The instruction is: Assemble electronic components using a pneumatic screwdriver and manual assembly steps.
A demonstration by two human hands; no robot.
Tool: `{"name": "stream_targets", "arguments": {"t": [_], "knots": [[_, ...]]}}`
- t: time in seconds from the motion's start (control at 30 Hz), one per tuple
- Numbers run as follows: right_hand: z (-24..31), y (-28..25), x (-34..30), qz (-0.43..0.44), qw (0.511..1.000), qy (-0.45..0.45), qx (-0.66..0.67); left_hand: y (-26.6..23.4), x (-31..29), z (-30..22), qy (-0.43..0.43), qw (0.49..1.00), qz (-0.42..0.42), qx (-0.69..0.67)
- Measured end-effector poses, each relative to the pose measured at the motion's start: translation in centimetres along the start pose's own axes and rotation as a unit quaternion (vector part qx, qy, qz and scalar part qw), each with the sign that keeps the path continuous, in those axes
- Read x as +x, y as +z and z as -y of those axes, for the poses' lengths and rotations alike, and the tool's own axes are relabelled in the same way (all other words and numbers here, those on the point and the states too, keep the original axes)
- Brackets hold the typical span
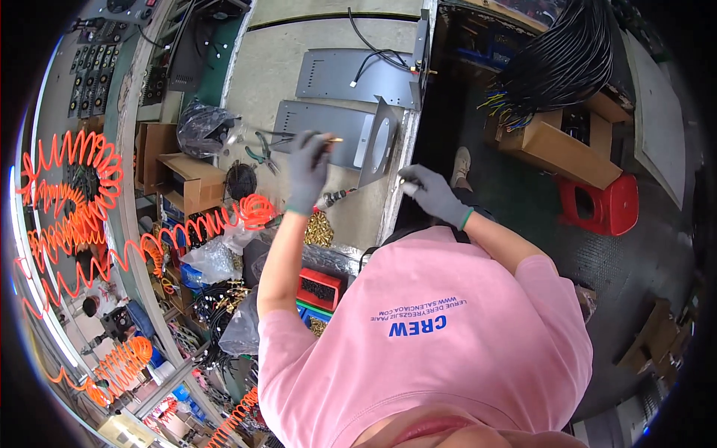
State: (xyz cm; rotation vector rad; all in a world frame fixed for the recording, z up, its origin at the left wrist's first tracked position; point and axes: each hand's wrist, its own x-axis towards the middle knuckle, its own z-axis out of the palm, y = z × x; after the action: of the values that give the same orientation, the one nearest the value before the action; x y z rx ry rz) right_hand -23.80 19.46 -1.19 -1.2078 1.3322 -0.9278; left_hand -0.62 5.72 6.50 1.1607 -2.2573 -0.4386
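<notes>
My left hand (306,170), in a grey glove, is closed on a small brass-coloured fitting (335,140) that pokes out past the fingertips. It is above the near grey metal panel (328,127), whose upright flange (379,145) has a large round opening. My right hand (435,196), also gloved, is just beyond the bench's right edge. Its fingers are curled, with a small pale spot at their tips that I cannot make out. Beside my left wrist lies a power driver (328,200), partly hidden. Loose brass fittings (319,230) are heaped close by.
Farther along the bench lies another grey panel (336,73) with a black cable (366,52). Pliers (263,153) and a coiled orange hose (254,211) are left of my hand. A cardboard box (556,145) and red stool (609,205) stand right, near a black cable bundle (560,63).
</notes>
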Motion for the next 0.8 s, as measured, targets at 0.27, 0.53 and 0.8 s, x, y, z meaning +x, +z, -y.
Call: {"name": "stream_targets", "arguments": {"t": [0.27,0.53,0.8], "knots": [[-6.2,-0.1,6.5,-0.092,0.992,0.084,-0.002,17.5,-2.7,6.8,-0.445,0.665,0.148,-0.581],[-8.1,-0.1,10.1,-0.160,0.981,0.028,-0.102,15.8,0.7,3.6,-0.128,0.933,0.273,-0.195],[-8.7,0.7,10.7,-0.145,0.988,0.033,-0.042,16.8,-1.7,4.8,-0.177,0.939,0.196,-0.220]]}}
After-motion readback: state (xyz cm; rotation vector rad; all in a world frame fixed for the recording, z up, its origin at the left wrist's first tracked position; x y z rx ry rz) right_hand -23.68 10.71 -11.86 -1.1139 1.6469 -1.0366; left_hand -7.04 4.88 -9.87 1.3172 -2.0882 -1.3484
